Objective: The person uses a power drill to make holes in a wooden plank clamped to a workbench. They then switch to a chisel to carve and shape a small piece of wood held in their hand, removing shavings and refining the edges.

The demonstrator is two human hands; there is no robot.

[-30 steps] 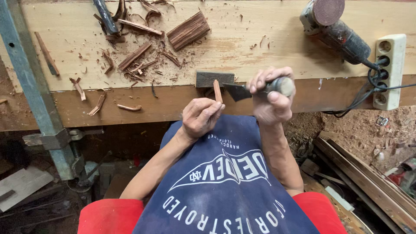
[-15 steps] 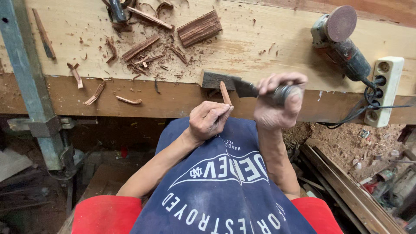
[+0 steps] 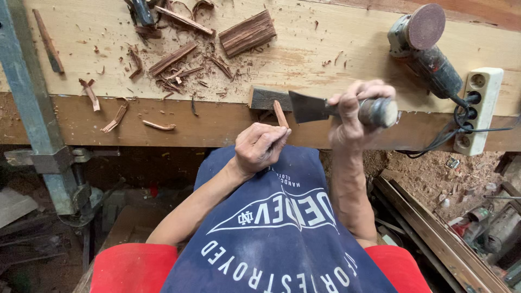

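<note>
right hand (image 3: 355, 116) clenched around wide-bladed chisel with round dark handle (image 3: 331, 108) | left hand (image 3: 260, 146) pinching thin reddish wood sliver (image 3: 280, 114), just left of blade | both at front edge of pale wooden counter (image 3: 336, 49) | grey angle sander (image 3: 423, 46) behind chisel

Even daylight, sharp focus.
Workbench (image 3: 325, 59) top brightly lit without glare; space beneath it dim; straight edges bow slightly toward the corners.

wood scraps (image 3: 179, 54) lie on the bench (image 3: 336, 49), left; sander (image 3: 423, 49) right, socket strip (image 3: 480, 108) beside it
</note>
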